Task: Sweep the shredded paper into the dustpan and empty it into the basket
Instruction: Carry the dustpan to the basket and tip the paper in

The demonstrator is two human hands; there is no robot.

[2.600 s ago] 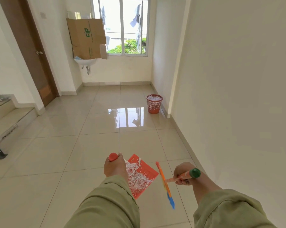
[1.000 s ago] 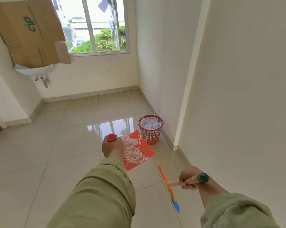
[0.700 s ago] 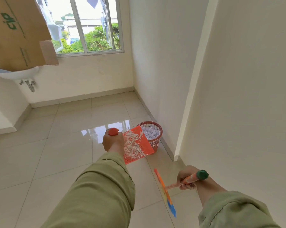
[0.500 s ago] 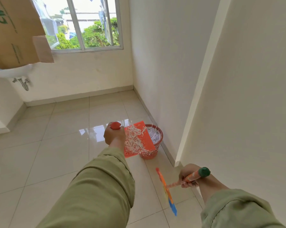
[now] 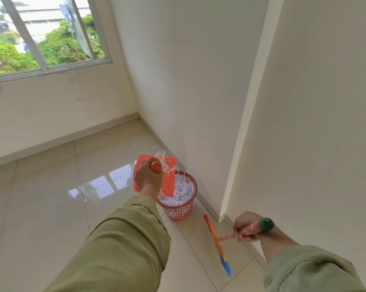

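My left hand (image 5: 147, 179) grips the handle of an orange dustpan (image 5: 169, 183), tipped steeply over a red mesh basket (image 5: 179, 209) on the floor by the wall. White shredded paper (image 5: 163, 163) clings to the pan and slides toward the basket, which holds a heap of shreds (image 5: 183, 191). My right hand (image 5: 246, 226) holds a small broom (image 5: 216, 242) by its orange handle with a green cap. Its orange and blue head hangs off the floor, to the right of the basket.
A white wall corner and a projecting column (image 5: 247, 127) stand close on the right of the basket. Glossy beige floor tiles (image 5: 51, 197) stretch to the left. A window (image 5: 45, 36) sits high on the far wall.
I have come up to the basket. My left hand has swung the dustpan over it and tipped it steeply, so the shreds slide down. The broom stays low on the right.
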